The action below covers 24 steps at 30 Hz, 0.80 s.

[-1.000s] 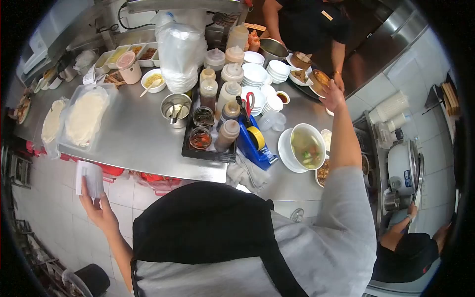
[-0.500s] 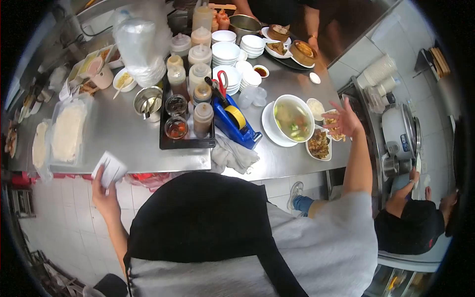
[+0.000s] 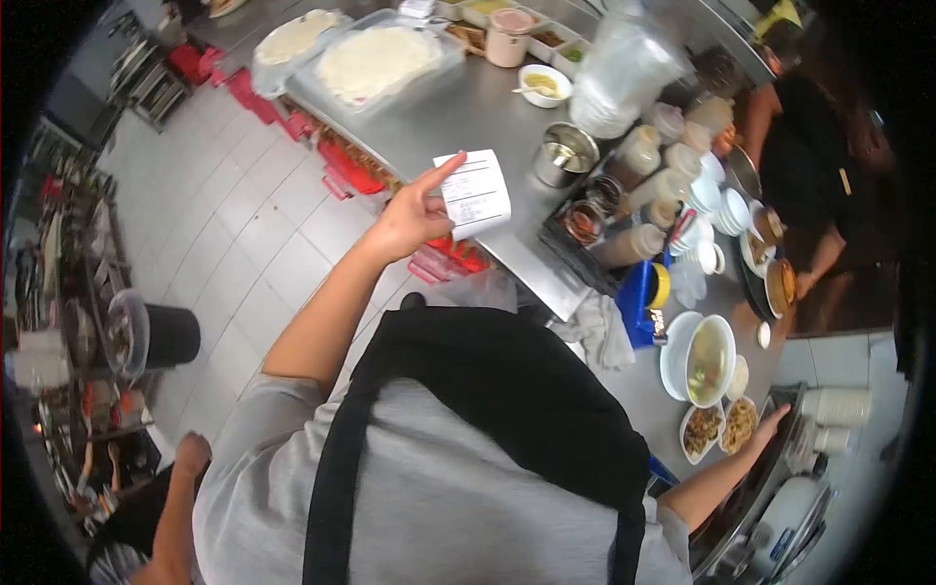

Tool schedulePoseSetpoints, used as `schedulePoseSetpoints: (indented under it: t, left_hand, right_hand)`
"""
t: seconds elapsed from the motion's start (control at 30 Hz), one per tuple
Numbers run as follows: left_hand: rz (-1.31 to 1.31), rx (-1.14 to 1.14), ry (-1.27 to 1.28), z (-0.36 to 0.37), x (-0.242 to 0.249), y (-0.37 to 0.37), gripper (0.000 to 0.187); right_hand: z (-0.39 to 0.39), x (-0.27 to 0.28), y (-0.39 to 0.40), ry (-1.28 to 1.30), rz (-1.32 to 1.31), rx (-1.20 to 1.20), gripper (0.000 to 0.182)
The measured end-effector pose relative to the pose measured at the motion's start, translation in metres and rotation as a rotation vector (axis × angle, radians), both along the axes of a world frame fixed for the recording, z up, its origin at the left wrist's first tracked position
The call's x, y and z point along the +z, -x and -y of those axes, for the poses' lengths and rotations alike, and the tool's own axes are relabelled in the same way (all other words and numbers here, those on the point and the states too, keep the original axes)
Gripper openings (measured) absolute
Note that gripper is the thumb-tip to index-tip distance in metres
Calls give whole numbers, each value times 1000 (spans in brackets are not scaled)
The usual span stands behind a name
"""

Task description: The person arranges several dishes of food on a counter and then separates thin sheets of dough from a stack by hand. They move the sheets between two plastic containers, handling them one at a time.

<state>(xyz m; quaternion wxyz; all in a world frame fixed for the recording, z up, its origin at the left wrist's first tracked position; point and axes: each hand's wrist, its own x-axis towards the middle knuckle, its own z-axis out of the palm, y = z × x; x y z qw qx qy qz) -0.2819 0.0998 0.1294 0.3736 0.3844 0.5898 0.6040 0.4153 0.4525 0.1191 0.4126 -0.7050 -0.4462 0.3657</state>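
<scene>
My left hand [image 3: 405, 219] is closed on a white printed receipt [image 3: 475, 195], with the index finger stretched along its top. The paper is held up near the front edge of the steel counter [image 3: 487, 107]. At the lower right, my right hand [image 3: 765, 431] has its fingers extended and holds nothing. It is beside a dish of pale yellowish food [image 3: 739, 425] and a dish of brown chopped food [image 3: 701, 432]. Just behind these stand a large white bowl of soup [image 3: 710, 363] and a small bowl of white food [image 3: 738, 377].
A black tray [image 3: 570, 242] holds sauce bottles. A blue tape dispenser [image 3: 637, 304] and a grey cloth [image 3: 600, 331] lie near the counter edge. A metal pot [image 3: 565, 156] stands farther back. One person [image 3: 819, 166] works across the counter; another person's arm [image 3: 178, 507] shows lower left.
The view has swung left, so the counter now runs diagonally. My left hand has brought the receipt up with its print showing. My right hand appears lower, still beside the food dishes.
</scene>
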Motion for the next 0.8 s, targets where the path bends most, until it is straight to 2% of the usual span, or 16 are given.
schedulePoseSetpoints:
  t: [0.03,0.1,0.17,0.23,0.3,0.33,0.43,0.47,0.53,0.6,0.63,0.67,0.73,0.77,0.8]
  left_hand:
    - [30,-2,-5,5,0,2,83]
    - [58,9,22,12,-5,9,85]
    - [78,34,14,20,-6,14,85]
    - [87,68,-39,23,-4,19,85]
    - [122,56,-41,25,-7,31,84]
    - [139,49,-47,23,-9,39,83]
    - [197,-28,-14,20,-12,65,83]
    - [201,-34,-77,16,-11,70,75]
    - [211,-79,-47,11,-7,85,69]
    - [239,-129,-40,5,-4,103,61]
    - [234,-178,-42,3,0,111,61]
    - [240,-226,-32,3,0,122,60]
    - [118,-310,-5,3,10,139,60]
    - [51,-361,138,6,10,153,59]
    - [-28,-375,87,8,10,165,58]
  right_hand:
    - [26,16,44,-72,229,-306,89]
    - [34,20,49,-92,-242,-9,92]
    - [64,43,99,-3,-516,129,94]
    - [62,37,107,-12,-525,73,96]
    - [39,17,101,-127,-270,-165,97]
    - [46,21,108,-130,-368,-161,87]
    - [89,58,156,-134,-814,722,73]
    - [95,63,179,-265,-865,1042,52]
    - [119,78,250,-391,-773,1190,41]
    - [164,87,348,-498,-461,1133,32]
    - [193,92,408,-528,-207,995,29]
    - [211,107,471,-628,47,1137,30]
    - [228,100,572,-788,167,1335,35]
    - [236,89,614,-854,245,1377,37]
    - [244,82,653,-964,327,1440,35]
